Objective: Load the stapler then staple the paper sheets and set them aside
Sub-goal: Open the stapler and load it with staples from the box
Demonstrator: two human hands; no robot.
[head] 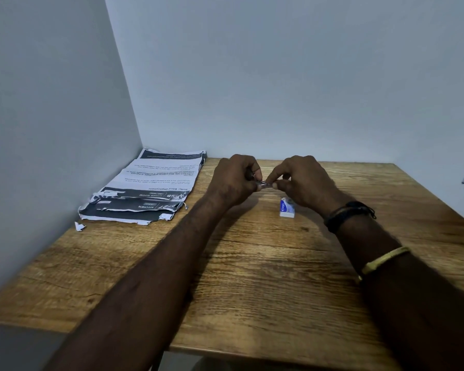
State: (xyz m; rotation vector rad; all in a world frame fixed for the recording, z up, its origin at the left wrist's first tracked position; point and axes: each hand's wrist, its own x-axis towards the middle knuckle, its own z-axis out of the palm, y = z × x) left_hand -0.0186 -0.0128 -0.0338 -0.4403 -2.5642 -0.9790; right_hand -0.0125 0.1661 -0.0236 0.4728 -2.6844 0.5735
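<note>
Pale grey walls (279, 76) meet in a corner behind a wood-grain desk (252, 263). A small stapler (252, 176), mostly hidden, is gripped in the curled left hand (233, 180). A shiny staple strip (264, 185) is pinched by the right hand (300, 180). Torn paper sheets (150, 188) lie left of the left hand, against the wall. A small white box (287, 208) sits just beside the right hand. "KITCHEN" and "LIVING ROOM" are printed upside down on the sheets.
</note>
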